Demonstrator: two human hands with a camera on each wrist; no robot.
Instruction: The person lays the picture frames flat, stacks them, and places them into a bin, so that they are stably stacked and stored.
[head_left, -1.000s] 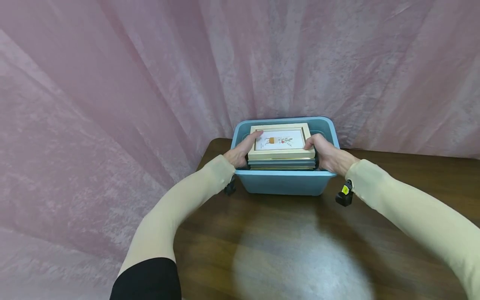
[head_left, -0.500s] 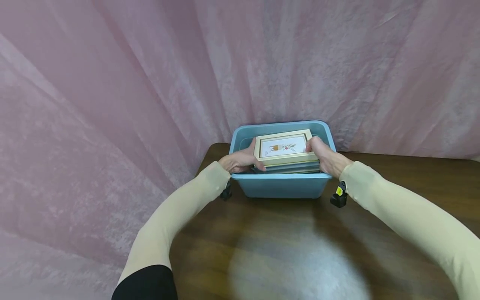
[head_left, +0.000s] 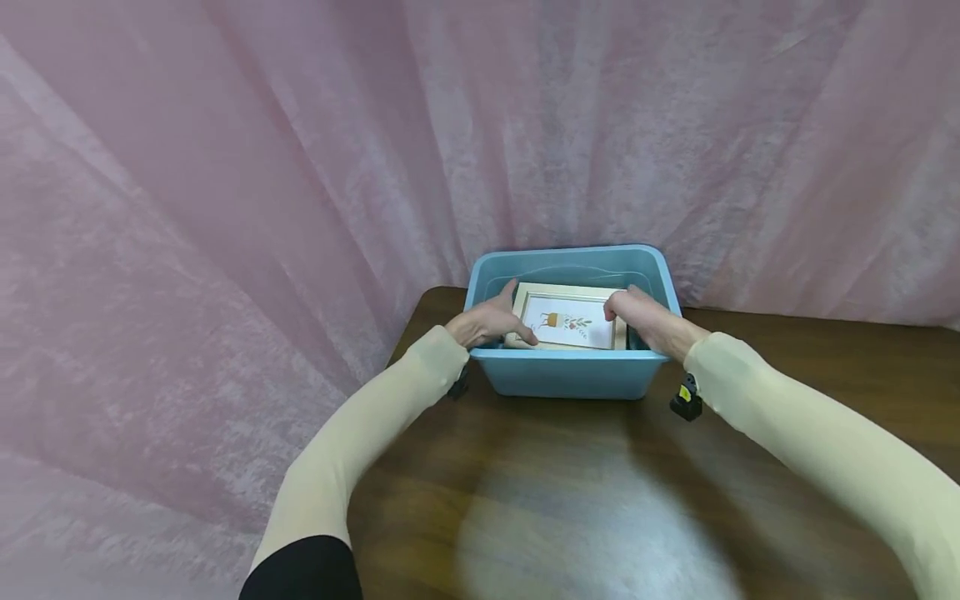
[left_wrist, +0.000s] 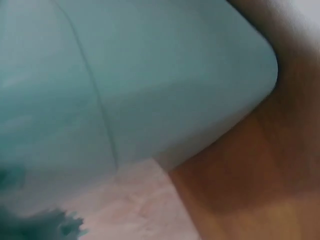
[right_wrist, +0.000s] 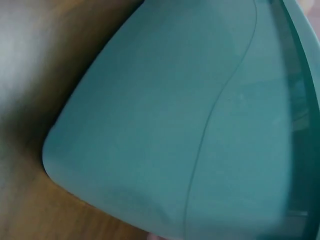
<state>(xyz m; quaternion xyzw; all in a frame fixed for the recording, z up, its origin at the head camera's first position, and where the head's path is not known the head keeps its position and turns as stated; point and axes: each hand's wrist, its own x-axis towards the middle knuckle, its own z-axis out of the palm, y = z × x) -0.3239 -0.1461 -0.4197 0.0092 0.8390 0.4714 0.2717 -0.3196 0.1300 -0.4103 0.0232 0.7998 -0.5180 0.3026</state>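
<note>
A light blue plastic tub [head_left: 562, 375] stands at the back of the table, and a cream picture frame [head_left: 570, 342] with a small floral print lies face up inside it. My left hand [head_left: 487, 321] is at the frame's left end, its thumb and forefinger spread about the front left corner. On the opposite end my right hand [head_left: 648, 318] bends its thumb over the frame's right border, the other fingers hidden down inside the tub. Only the tub's outer walls [left_wrist: 175, 90] fill the left wrist view; the right wrist view likewise shows its wall [right_wrist: 150, 110].
The brown wooden table [head_left: 600, 475] extends in front of the tub and to its right, with a bright reflection on it. A pink curtain [head_left: 562, 125] hangs close behind the tub and down the left side.
The picture frame has gone down deeper into the tub, and the bluish stack edges beneath it are out of sight. My left thumb has shifted from the frame's top to its front left corner.
</note>
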